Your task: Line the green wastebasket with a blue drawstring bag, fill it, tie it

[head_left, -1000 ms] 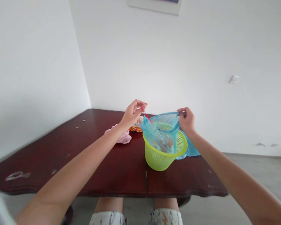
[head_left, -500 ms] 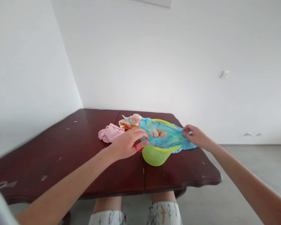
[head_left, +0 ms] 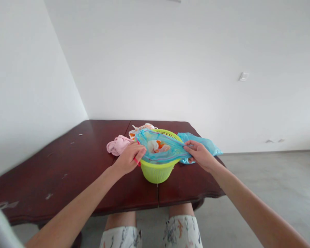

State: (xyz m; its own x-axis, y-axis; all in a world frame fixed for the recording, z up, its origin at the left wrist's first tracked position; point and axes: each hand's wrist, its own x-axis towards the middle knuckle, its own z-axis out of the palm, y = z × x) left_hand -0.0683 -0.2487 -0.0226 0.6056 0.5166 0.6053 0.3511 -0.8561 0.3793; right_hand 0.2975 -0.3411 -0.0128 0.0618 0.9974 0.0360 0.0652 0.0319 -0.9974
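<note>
Stretching a sheer blue bag [head_left: 173, 150] across the mouth of a lime-green basket [head_left: 156, 174], two bare hands work above a dark red wooden table [head_left: 67, 162], seen from the head camera. The basket stands upright over the seam in the tabletop, closer to the near edge than to the far one. The right hand [head_left: 200, 155] pinches the bag's gathered side between thumb and fingers, drawing it taut toward the table's right edge. The left hand [head_left: 129, 159] is at the basket's left rim, fingers curled together; whether they pinch the bag cannot be told. A red cord [head_left: 137, 162] hangs at its thumb. White and orange items [head_left: 158, 146] show in the bag's opening. Left of the basket lies a crumpled pink cloth [head_left: 118, 145], and behind it, toward the far edge, an orange-and-white bundle [head_left: 144, 127]. More blue plastic [head_left: 205, 142] spreads beside the basket along the right edge. Below the near edge are the person's patterned shorts [head_left: 184, 229]; on the white wall beyond is a switch [head_left: 244, 76].
</note>
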